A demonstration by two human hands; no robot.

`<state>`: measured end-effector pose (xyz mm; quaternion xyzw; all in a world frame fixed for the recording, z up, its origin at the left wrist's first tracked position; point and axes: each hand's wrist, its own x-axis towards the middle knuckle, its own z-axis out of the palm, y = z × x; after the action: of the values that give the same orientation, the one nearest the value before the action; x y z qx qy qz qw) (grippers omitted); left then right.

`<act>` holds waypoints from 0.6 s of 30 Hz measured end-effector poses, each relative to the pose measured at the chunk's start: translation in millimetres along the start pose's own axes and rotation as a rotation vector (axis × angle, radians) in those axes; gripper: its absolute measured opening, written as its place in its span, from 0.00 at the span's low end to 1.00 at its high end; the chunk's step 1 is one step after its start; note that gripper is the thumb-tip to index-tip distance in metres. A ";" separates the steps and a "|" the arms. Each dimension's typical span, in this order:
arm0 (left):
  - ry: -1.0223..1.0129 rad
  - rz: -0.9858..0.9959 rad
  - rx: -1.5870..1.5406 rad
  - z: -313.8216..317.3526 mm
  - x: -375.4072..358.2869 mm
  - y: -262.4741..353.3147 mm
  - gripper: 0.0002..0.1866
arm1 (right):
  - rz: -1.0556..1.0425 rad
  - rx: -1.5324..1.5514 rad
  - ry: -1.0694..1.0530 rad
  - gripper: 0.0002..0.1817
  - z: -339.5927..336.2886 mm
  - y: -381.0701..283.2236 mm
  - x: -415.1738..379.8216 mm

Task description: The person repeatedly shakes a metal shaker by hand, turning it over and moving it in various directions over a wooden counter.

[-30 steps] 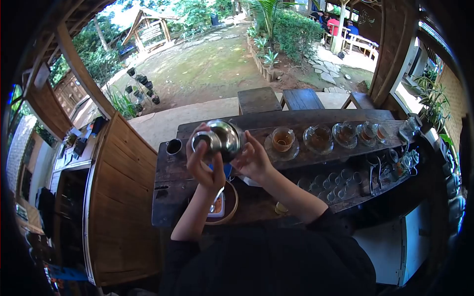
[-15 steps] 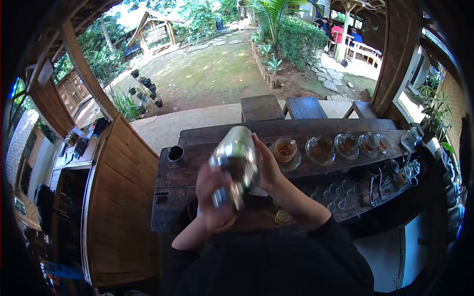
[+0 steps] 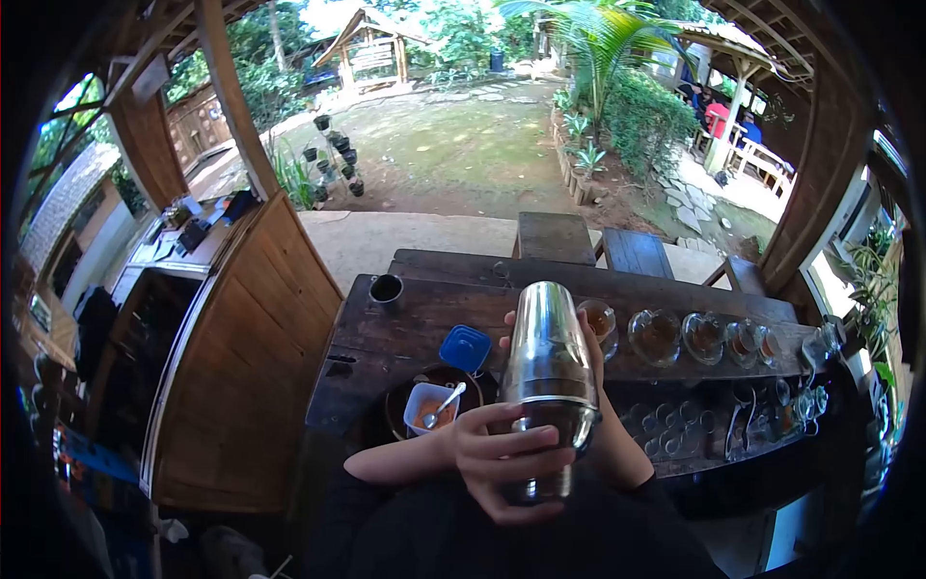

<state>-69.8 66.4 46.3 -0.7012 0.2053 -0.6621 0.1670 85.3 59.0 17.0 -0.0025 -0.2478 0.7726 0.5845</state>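
Note:
A shiny metal cocktail shaker [image 3: 552,352] is held upright but slightly tilted in front of my body, its broad end up. My left hand [image 3: 506,458] wraps its fingers round the lower part, below the seam. Along the right side and behind it, my right hand [image 3: 595,372] grips the upper body, with most of its fingers hidden. To the left of the shaker sits a white plastic tub [image 3: 422,403] of orange-brown contents, with a spoon [image 3: 444,405] in it. Just behind the tub lies a blue lid [image 3: 465,347].
A dark cup [image 3: 386,289] stands on the wooden table [image 3: 434,314] at the left. Glass cups of tea-coloured drink on saucers [image 3: 656,335] line the right side, with small glasses [image 3: 666,425] and tongs [image 3: 741,425] nearer. Stools [image 3: 555,236] stand beyond.
The shaker has moved right and down and now looks sharp rather than blurred. My view has shifted left, bringing the tub, spoon and blue lid into sight.

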 end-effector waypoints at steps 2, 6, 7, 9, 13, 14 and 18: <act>-0.161 -0.303 -0.066 -4.9 -5.7 7.1 0.22 | 0.006 0.040 0.095 0.38 -19.5 6.1 0.1; 0.069 -0.686 -0.132 17.3 -35.0 -14.3 0.21 | -0.450 -0.176 0.412 0.24 -33.8 -7.4 -7.9; 0.231 -0.892 -0.137 20.8 -34.3 -16.1 0.23 | -0.536 -0.271 0.320 0.23 -30.8 -19.5 -17.2; 0.417 -1.255 -0.297 20.2 -22.0 -20.7 0.28 | -1.103 -0.719 0.611 0.28 0.8 -17.1 -23.9; 0.717 -1.743 -0.977 38.3 -33.8 -16.4 0.23 | -1.624 -1.560 0.323 0.37 39.9 -9.9 -30.6; 0.719 -1.743 -0.973 48.0 -59.8 -12.2 0.23 | -1.617 -1.662 0.099 0.34 37.7 -7.1 -28.8; 0.796 -2.159 -1.266 70.1 -135.5 3.2 0.21 | -1.234 -2.177 0.053 0.32 11.5 -1.9 -35.3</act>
<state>-5.4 129.9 -76.5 -0.2257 -0.1475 -0.4114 -0.8707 94.8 23.1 17.8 -0.3831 -0.7051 -0.2357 0.5482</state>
